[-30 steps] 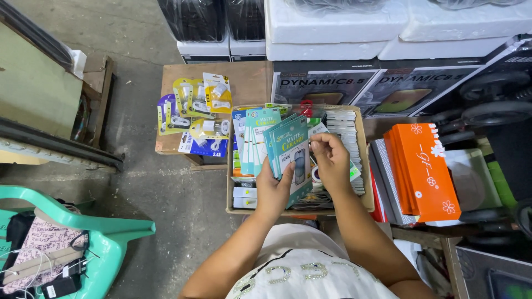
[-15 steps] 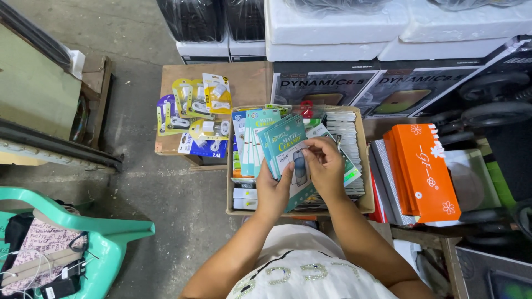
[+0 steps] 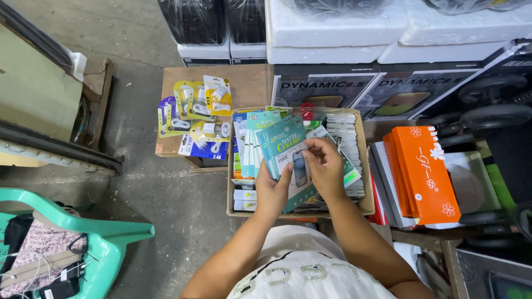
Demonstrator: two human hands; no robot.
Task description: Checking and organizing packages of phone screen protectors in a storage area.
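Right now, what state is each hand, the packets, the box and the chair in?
left hand: gripping fanned teal flat packets
right hand: fingers on front packet
brown cardboard box: open, packed full
yellow blister packs: lying flat on cardboard sheet
green plastic chair: upright, holding bags

Fanned teal flat packets (image 3: 282, 149) over cardboard box (image 3: 363, 205); yellow blister packs (image 3: 202, 105) left.
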